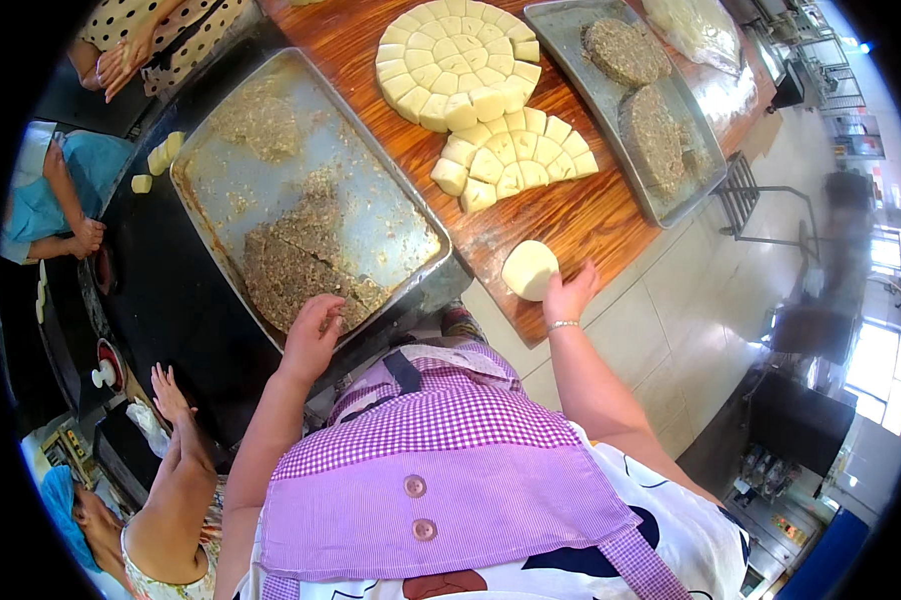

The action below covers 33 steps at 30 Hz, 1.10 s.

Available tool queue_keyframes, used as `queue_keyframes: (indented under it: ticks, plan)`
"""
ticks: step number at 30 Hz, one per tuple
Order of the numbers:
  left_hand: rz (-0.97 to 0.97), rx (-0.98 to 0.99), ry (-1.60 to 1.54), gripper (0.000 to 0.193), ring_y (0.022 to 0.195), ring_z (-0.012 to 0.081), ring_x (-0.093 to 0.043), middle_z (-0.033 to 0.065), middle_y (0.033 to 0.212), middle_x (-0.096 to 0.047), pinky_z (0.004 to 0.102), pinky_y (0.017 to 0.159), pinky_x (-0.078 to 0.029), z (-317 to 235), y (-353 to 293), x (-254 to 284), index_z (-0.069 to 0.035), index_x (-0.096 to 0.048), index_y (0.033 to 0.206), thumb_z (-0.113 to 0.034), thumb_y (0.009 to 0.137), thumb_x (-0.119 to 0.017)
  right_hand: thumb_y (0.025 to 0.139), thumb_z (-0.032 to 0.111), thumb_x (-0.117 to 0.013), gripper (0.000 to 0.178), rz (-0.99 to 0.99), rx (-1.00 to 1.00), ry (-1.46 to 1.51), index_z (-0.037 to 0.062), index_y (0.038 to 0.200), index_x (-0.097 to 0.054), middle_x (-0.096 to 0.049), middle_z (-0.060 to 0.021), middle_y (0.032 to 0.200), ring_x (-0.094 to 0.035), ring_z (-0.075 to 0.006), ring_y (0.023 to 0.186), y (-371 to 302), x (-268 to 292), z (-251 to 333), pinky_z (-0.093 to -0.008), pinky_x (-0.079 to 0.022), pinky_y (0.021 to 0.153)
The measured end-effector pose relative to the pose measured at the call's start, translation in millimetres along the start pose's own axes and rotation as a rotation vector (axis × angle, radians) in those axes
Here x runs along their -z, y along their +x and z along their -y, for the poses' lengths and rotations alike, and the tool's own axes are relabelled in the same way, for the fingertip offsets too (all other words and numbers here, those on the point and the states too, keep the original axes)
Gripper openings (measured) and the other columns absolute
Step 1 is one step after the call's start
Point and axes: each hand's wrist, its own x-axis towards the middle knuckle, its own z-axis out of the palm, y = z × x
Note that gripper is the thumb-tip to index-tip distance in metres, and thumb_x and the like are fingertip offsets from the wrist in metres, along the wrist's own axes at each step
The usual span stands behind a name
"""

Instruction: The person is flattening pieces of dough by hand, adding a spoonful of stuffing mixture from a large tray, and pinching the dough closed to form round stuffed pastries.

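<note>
My left hand (314, 337) is at the near edge of a metal tray (396, 165), fingers curled against the brown crumbly filling (293, 262) lying in it. Whether a piece is fully inside those fingers is partly hidden. At the near corner of the wooden table, my right hand (571, 294) touches the right edge of a flat round dough disc (529, 270), its fingers stretched out. Beyond the disc lie cut dough pieces (516, 160) in a half-round. Farther back, more dough pieces (456, 55) are packed in a full circle.
A second metal tray (661, 205) with mounds of brown filling (653, 135) stands at the right of the wooden table (611, 215). A clear plastic bag (696, 30) lies behind it. Co-workers' hands (171, 393) are along the black surface (156, 290) at left, near small dough pieces (164, 152).
</note>
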Motion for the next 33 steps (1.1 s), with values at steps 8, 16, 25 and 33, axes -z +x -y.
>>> queue_keyframes:
  ticks: [8,16,25,33]
  plan:
    - [-0.05,0.256,-0.558,0.029,0.113,0.0218,-0.06,0.0092,0.134,-0.053,0.0357,0.096,-0.049,20.3,7.7,-18.2,-0.003,-0.057,0.126,-0.007,0.097,-0.057,0.075,-0.009,-0.065,0.04,0.414,-0.407,0.856,-0.0038,0.112,-0.05,-0.064,-0.0142,0.099,-0.067,-0.023,0.087,-4.5,-10.6,26.8,-0.0364,-0.059,0.076]
    - [0.034,0.566,-1.944,0.073,0.133,0.0411,-0.046,0.0208,0.143,-0.049,0.0571,0.111,-0.034,-16.9,1.3,-37.3,-0.006,-0.042,0.144,-0.062,0.1,-0.029,0.086,0.004,-0.07,0.039,1.355,-0.228,0.899,0.003,0.121,-0.053,-0.066,-0.0064,0.101,-0.065,-0.0125,0.087,-108.2,10.7,193.8,-0.0255,-0.055,0.07]
    - [-0.218,0.309,-2.109,0.075,0.134,0.0407,-0.044,0.0209,0.145,-0.047,0.0612,0.107,-0.037,-2.7,-55.2,15.8,-0.007,-0.049,0.14,-0.066,0.094,-0.043,0.076,-0.001,-0.067,0.055,0.916,1.113,0.159,0.0064,0.129,-0.052,-0.056,-0.0147,0.13,-0.056,-0.031,0.12,-32.1,-90.8,249.1,-0.0377,-0.046,0.101]
    - [-0.465,0.338,-2.151,0.063,0.123,0.0332,-0.055,0.0156,0.138,-0.055,0.0472,0.103,-0.045,-6.2,-80.9,-3.5,-0.011,-0.051,0.138,-0.059,0.099,-0.042,0.083,-0.008,-0.055,0.076,0.833,1.757,-0.511,0.0246,0.149,-0.037,-0.029,-0.0009,0.159,-0.027,-0.0294,0.147,-13.1,-188.2,343.3,-0.0481,-0.032,0.115]
